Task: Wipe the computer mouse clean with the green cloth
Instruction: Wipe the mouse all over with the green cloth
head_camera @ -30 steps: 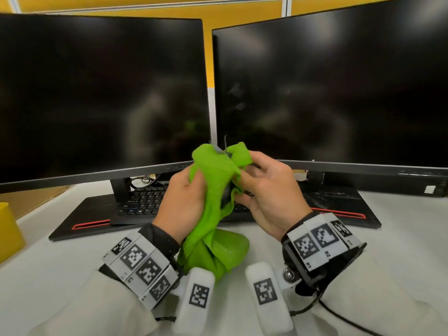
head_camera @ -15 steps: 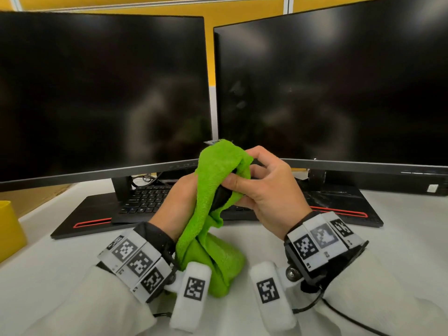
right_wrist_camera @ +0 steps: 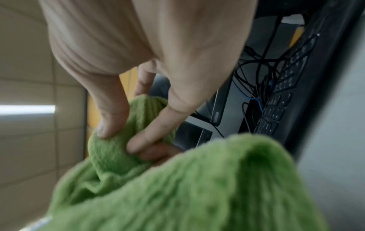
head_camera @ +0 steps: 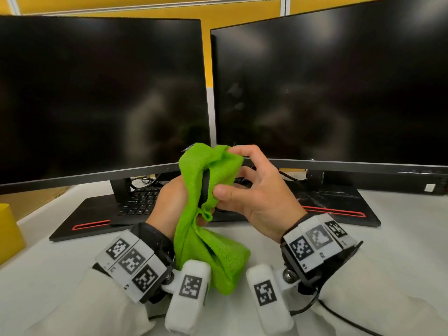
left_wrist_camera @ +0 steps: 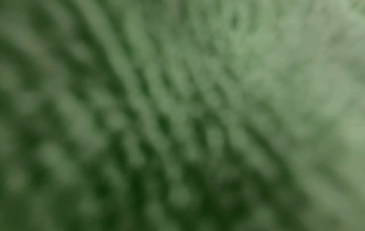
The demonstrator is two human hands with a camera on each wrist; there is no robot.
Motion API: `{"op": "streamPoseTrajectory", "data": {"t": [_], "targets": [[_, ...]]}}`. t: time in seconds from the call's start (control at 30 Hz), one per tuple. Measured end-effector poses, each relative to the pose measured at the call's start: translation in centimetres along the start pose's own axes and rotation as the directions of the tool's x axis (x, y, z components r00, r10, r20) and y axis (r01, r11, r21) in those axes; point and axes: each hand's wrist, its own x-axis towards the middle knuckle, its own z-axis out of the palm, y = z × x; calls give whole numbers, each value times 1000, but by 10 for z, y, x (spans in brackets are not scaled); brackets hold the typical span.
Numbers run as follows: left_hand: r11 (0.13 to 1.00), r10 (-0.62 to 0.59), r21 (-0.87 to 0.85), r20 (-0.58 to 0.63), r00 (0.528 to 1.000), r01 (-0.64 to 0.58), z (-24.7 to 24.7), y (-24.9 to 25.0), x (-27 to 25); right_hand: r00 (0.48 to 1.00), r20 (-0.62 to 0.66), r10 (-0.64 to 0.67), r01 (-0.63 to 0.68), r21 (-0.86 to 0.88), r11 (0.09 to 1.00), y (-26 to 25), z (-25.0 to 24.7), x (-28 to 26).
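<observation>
Cloth now covers more of the computer mouse (head_camera: 205,187) than it did a second ago: the green cloth (head_camera: 208,166) has been drawn up and over the top, so only a narrow dark strip of the mouse shows between its folds in the head view. Both hands are raised above the counter (head_camera: 400,226), in front of the keyboard (head_camera: 140,202) and the two dark monitors (head_camera: 101,98). The left hand (head_camera: 169,204) is wrapped in the cloth from behind and appears to cradle the mouse through it; the left wrist view shows nothing but blurred green weave. The right hand (head_camera: 257,192) has shifted its grip, thumb and fingertips now pinching a fold of cloth against the mouse, which the right wrist view confirms. This reads as a wiping stroke under way, with the cloth being worked round to fresh faces of the mouse; how much remains unwiped cannot be told. The cloth's loose tail hangs down between the wrists.
</observation>
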Motion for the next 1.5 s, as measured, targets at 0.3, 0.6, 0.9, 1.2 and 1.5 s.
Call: {"op": "streamPoseTrajectory", "data": {"t": [0.3, 0.6, 0.9, 1.2, 1.5], "targets": [[960, 90, -278, 212, 973, -28, 16, -7, -5, 977, -185, -108, 78, -163, 984, 0, -5, 2], [972, 216, -154, 272, 938, -179, 12, -11, -5, 997, -73, -35, 38, 42, 998, -5, -7, 2], [957, 290, -131, 389, 875, -259, -1, -15, 1, 994, -105, 11, 3, 133, 991, -10, -11, 4], [965, 226, -203, 335, 914, -164, 2, -14, -4, 979, -177, 101, -70, 171, 983, -14, -19, 5], [933, 97, -354, 105, 990, -54, 4, -18, 4, 980, -120, 157, -108, 341, 934, -8, -12, 6]]}}
